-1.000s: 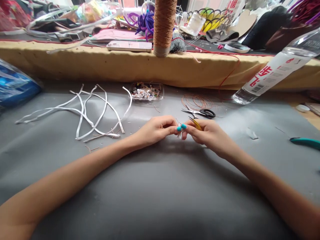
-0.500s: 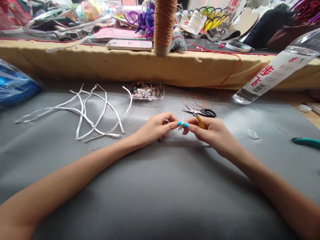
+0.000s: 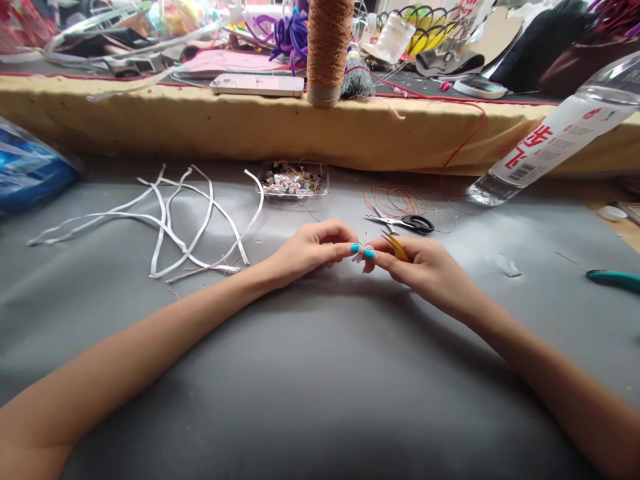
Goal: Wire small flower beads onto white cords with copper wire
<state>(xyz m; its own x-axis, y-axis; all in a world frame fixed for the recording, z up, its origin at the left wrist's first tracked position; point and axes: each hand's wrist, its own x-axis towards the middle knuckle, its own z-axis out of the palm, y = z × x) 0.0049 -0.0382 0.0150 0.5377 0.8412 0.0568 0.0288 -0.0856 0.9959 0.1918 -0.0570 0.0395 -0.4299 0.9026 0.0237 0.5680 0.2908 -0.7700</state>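
Just right of the middle of the head view, both my hands meet at a small white bow-like piece of thin looped cord. My left hand pinches its left side between thumb and fingertips. From the other side, my right hand grips the same piece between thumb and forefinger. A yellow tool with thin pointed tips is tucked in that right hand; its kind is unclear, as the fingers cover part of it. My fingertips hide the centre of the white piece. Black-handled scissors lie just beyond my right hand.
White flat strips lie crossed at left. Behind my hands stand a clear box of beads and a copper-coloured cord coil. A tilted water bottle, teal-handled tool and brown thread spool are around.
Both hands keep their pinch on the white piece and have shifted slightly left. The yellow tool in my right hand has turned a little, showing its tips more. The view has moved slightly.
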